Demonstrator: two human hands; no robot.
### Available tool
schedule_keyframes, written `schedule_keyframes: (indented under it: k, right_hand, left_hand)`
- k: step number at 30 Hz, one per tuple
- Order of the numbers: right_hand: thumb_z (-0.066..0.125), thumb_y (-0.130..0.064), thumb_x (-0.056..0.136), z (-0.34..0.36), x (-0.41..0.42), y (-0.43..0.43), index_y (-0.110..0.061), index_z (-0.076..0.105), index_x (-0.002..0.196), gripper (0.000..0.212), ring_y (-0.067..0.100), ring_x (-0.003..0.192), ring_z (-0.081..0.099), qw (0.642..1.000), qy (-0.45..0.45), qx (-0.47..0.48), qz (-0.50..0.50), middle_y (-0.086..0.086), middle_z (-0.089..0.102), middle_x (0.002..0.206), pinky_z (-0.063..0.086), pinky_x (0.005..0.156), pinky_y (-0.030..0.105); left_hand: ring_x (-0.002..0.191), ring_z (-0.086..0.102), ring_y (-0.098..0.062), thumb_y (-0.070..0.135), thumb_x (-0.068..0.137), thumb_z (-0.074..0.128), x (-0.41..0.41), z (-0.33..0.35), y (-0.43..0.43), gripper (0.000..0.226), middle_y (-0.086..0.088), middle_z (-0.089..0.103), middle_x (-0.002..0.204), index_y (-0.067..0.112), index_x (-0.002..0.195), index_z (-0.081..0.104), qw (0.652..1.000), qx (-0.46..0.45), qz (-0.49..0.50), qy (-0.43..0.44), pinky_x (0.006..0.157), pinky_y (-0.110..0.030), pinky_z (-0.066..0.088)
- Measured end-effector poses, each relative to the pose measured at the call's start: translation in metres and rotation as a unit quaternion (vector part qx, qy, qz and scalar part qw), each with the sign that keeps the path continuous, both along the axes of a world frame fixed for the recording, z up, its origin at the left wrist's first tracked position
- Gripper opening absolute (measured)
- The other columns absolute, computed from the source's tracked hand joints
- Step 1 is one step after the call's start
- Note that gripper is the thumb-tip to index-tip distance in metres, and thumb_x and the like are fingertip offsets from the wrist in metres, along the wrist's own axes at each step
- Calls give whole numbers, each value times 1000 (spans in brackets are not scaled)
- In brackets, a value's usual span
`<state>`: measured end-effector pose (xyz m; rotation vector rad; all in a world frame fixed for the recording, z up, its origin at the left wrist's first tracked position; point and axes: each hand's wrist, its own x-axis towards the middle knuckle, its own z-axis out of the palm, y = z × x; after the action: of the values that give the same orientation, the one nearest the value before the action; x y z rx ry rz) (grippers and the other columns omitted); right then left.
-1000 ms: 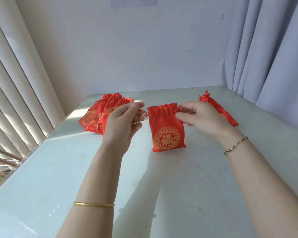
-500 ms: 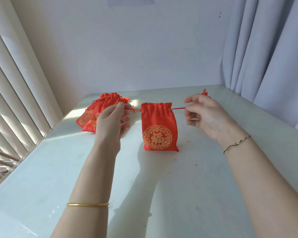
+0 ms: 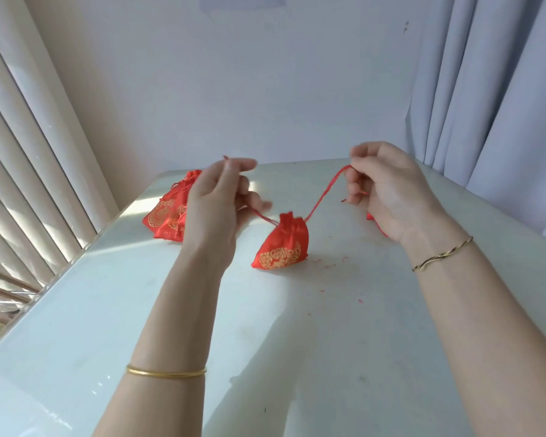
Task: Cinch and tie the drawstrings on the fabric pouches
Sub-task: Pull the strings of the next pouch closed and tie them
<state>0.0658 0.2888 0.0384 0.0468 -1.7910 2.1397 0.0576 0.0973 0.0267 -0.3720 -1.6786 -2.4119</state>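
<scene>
Near edge of frame: two bare forearms reach in, gold bangle (image 3: 166, 372) on the left one, thin bracelet (image 3: 442, 254) on the right wrist. Pale tabletop (image 3: 328, 326) under them, red thread bits (image 3: 338, 263) scattered right of centre.

Centre of frame: red pouch (image 3: 281, 244) with a gold emblem, mouth gathered shut, neck pointing up and body tilted. Lower edge is at the tabletop; can't tell if it rests there or hangs.

Above it, left hand (image 3: 221, 197) has its fingers curled round the left cord (image 3: 264, 217); fingertips are blurred. Right hand (image 3: 388, 197) pinches the right cord (image 3: 325, 190) high up at its looped end. Both cords are taut.

Key relation: the pouch sits below and between the hands, with the cords rising from the neck in a V. The left hand is nearer the neck on a short run of cord. The right hand is well apart on the longer run. Cinching looks done. Tying likely needs both hands to come inward over the neck and cross the cords.

Farther back: pile of pouches (image 3: 167, 219) at centre left behind the left hand, and another pouch (image 3: 371, 217) mostly hidden behind the right hand. Blinds (image 3: 29, 152) far left, curtain (image 3: 501, 105) far right.
</scene>
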Motion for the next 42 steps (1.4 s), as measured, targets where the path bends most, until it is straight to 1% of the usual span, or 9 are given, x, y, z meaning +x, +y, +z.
schedule_keyframes:
  k: [4,7,10,17,23,28,34,39,42]
  right_hand:
    - [51,-5,91,14,17,-23,-19,56,85,15,7,58,53,987,79,112,86,-8,59,57,44,56,19]
    - [52,-5,90,15,21,-33,-19,56,87,14,11,67,55,978,103,151,98,-9,61,57,44,62,19]
    - [53,-2,90,14,21,-40,-16,54,88,13,14,67,55,977,125,145,96,-6,62,59,43,61,17]
    - [50,-5,92,12,18,-43,-13,54,89,9,15,66,60,981,133,111,85,4,64,69,50,62,25]
    - [45,-4,89,3,12,-32,-11,65,96,22,17,81,63,970,-53,190,139,4,67,88,52,77,35]
    - [56,-19,92,-6,10,-36,-9,65,89,15,13,76,67,962,-21,211,170,2,69,81,54,72,29]
    - [52,-8,89,2,8,-31,-10,60,74,17,13,69,67,972,34,217,81,2,66,74,52,61,27]
    - [56,-10,85,7,18,-20,-10,64,71,16,10,76,64,914,-11,353,198,0,67,74,52,68,29]
    - [52,-16,90,1,11,-25,-13,65,77,18,13,82,62,954,-6,268,134,-2,67,79,53,78,36]
  left_hand:
    - [44,34,-4,8,96,45,9,6,13,24,3,48,63,19,112,60,976,-216,-11,33,43,-14,29]
    - [43,37,-5,8,93,51,14,10,13,18,2,54,61,24,100,51,964,-263,-7,45,41,-14,30]
    - [40,34,-3,2,93,46,17,12,13,14,0,50,62,11,91,55,957,-285,-44,33,37,-11,27]
    - [47,30,-8,9,90,54,17,14,14,17,0,40,59,-6,88,64,949,-305,-78,31,43,-14,27]
    - [50,36,-7,9,96,46,15,14,11,27,0,50,63,6,79,66,970,-232,-69,14,43,-14,29]
    - [50,38,-7,10,96,45,13,14,10,25,-2,51,64,8,80,64,974,-219,-57,18,44,-15,29]
    - [50,54,-7,10,95,50,11,15,1,18,0,68,63,7,89,67,988,-149,-36,-12,48,-16,40]
    - [58,57,-9,-6,87,56,11,15,1,17,-4,69,71,6,86,68,987,-154,-48,3,55,-15,47]
    - [63,59,-10,-8,86,55,14,17,0,22,-3,68,74,11,88,67,971,-227,-66,42,61,-17,49]
